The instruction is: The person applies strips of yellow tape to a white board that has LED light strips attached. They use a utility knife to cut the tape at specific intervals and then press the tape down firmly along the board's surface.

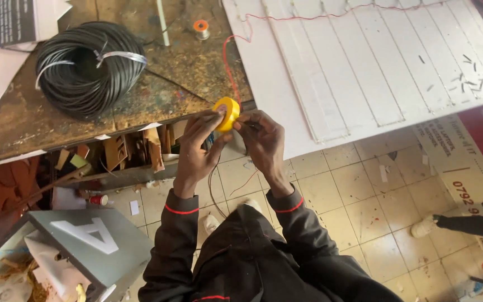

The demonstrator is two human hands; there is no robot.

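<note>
My left hand grips a yellow roll of tape at the front edge of the worn wooden workbench. My right hand is closed just to the right of the roll, its fingertips pinching at the tape's edge and at a thin red wire. That wire runs up from my hands to the large white ribbed panel, which overhangs the bench. Both dark sleeves have red cuffs.
A coil of black cable lies on the bench's left. A small orange spool stands at the back. Wood scraps fill the shelf beneath. A grey box with a white letter sits lower left. Another person's shoe rests on the tiled floor.
</note>
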